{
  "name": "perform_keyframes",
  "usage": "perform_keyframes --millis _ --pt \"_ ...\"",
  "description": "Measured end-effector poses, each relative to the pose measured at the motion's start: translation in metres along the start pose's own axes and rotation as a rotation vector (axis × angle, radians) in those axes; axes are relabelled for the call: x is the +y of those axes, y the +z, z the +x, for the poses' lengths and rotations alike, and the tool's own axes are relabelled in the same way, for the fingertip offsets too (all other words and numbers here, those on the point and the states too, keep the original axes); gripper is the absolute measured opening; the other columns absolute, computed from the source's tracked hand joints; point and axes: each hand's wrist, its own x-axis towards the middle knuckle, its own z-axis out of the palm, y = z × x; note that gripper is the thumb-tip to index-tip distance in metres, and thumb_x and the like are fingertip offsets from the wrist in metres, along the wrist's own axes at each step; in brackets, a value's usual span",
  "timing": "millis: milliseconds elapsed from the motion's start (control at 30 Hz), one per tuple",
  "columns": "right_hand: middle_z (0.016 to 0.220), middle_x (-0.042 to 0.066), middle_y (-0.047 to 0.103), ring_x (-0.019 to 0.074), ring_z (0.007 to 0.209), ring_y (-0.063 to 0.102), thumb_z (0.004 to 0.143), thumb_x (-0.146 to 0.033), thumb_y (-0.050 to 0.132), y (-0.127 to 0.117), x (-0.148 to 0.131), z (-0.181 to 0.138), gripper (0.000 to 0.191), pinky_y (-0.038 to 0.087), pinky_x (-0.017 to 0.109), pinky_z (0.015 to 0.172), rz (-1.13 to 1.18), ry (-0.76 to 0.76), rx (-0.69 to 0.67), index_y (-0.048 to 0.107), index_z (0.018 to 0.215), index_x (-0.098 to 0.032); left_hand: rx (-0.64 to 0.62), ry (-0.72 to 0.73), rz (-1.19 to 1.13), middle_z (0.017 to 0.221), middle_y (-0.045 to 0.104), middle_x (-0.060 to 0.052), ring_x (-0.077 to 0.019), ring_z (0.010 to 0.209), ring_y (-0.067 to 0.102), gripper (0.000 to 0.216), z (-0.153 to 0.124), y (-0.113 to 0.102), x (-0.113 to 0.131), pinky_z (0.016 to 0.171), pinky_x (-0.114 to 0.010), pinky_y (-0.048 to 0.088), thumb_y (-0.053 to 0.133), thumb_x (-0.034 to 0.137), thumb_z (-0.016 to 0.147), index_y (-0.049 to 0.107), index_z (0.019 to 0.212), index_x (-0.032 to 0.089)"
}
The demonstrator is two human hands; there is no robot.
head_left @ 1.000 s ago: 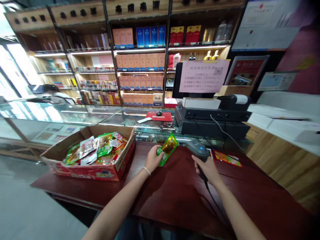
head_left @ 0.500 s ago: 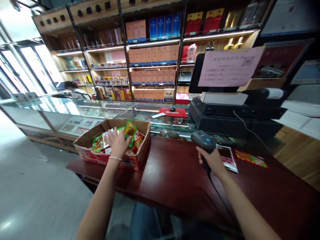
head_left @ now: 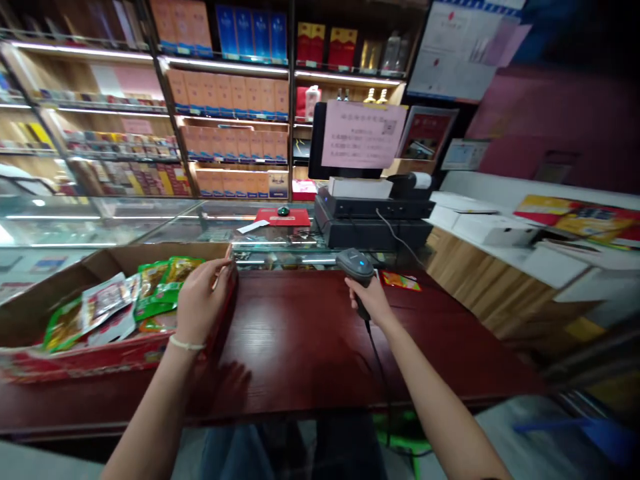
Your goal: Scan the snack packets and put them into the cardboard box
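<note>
My right hand [head_left: 370,299] is wrapped round the handle of a black barcode scanner [head_left: 355,264], held above the dark red table. A small blue light glows on the scanner's top, and its cable hangs down. At the right end of an open cardboard box [head_left: 95,360] is my left hand [head_left: 203,300], its fingers curled together; what they hold, if anything, is hidden. Inside the box lie several snack packets, green and yellow ones [head_left: 153,287] and a silver-white one [head_left: 106,300]. One orange and red packet [head_left: 401,281] lies flat on the table beyond my right hand.
The wooden table [head_left: 295,353] meets a glass counter [head_left: 165,230]. On that stand a black register with a pink sheet [head_left: 363,137], a red mat [head_left: 295,218] and a mouse [head_left: 283,211]. White boxes [head_left: 493,227] are at right. Shelves of boxes [head_left: 227,97] line the back.
My view has turned right and come closer to the table. My left hand has moved from over the packets to the box's right end, its spread fingers now curled. The scanner stays in my right hand.
</note>
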Motion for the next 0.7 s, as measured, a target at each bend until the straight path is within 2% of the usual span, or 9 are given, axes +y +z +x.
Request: perform_keyframes --millis 67,133,300,433,500,567,700 --pt "0.049 -0.005 0.054 0.0103 0.033 0.050 0.073 -0.052 0.074 -0.019 0.002 0.003 0.039 0.037 0.020 0.034 0.027 -0.008 0.029 0.054 0.073 -0.019 -0.063 0.042 -0.131 0.111 0.071 -0.008 -0.0227 0.104 0.065 0.029 0.005 0.037 0.029 0.095 -0.036 0.047 0.047 0.034 0.095 0.066 0.112 0.020" --pt "0.048 -0.005 0.053 0.0103 0.033 0.048 0.073 -0.053 0.074 -0.041 0.005 0.007 0.038 0.037 0.020 0.034 0.044 -0.027 0.055 0.056 0.076 -0.020 -0.168 0.037 -0.262 0.112 0.071 -0.008 -0.0221 0.102 0.066 0.028 0.007 0.083 0.056 0.093 -0.035 0.050 0.049 0.034 0.094 0.065 0.113 0.020" --pt "0.046 -0.004 0.053 0.0109 0.033 0.047 0.075 -0.056 0.071 -0.094 0.023 0.019 0.039 0.037 0.022 0.034 -0.023 -0.070 0.179 0.057 0.074 -0.020 -0.477 -0.089 -0.496 0.109 0.072 -0.009 -0.0222 0.097 0.068 0.027 -0.003 0.207 0.122 0.090 -0.034 0.051 0.055 0.029 0.089 0.066 0.112 0.019" --pt "0.045 -0.005 0.053 0.0118 0.032 0.048 0.073 -0.056 0.072 -0.126 0.045 0.024 0.040 0.037 0.022 0.033 -0.057 -0.058 0.291 0.054 0.071 -0.020 -0.684 -0.188 -0.531 0.106 0.073 -0.011 -0.0230 0.098 0.068 0.029 -0.019 0.287 0.165 0.089 -0.033 0.050 0.058 0.031 0.088 0.067 0.111 0.016" --pt "0.045 -0.005 0.053 0.0119 0.031 0.049 0.074 -0.055 0.071 -0.136 0.053 0.024 0.039 0.037 0.022 0.032 -0.062 -0.030 0.321 0.054 0.071 -0.020 -0.727 -0.155 -0.449 0.109 0.071 -0.014 -0.0248 0.102 0.066 0.032 -0.025 0.316 0.182 0.092 -0.034 0.047 0.057 0.033 0.089 0.067 0.113 0.013" --pt "0.045 -0.005 0.053 0.0118 0.031 0.049 0.075 -0.054 0.070 -0.142 0.058 0.024 0.038 0.037 0.021 0.032 -0.045 -0.014 0.336 0.055 0.070 -0.020 -0.729 -0.096 -0.296 0.113 0.069 -0.018 -0.0289 0.109 0.062 0.041 -0.030 0.336 0.196 0.095 -0.037 0.044 0.058 0.040 0.089 0.065 0.117 0.011" --pt "0.047 -0.004 0.053 0.0106 0.032 0.050 0.077 -0.052 0.071 -0.148 0.061 0.023 0.037 0.038 0.020 0.033 0.009 -0.027 0.368 0.057 0.070 -0.018 -0.650 -0.031 0.033 0.122 0.061 -0.024 -0.0377 0.115 0.055 0.077 -0.039 0.351 0.213 0.095 -0.043 0.042 0.061 0.060 0.082 0.051 0.136 0.007"
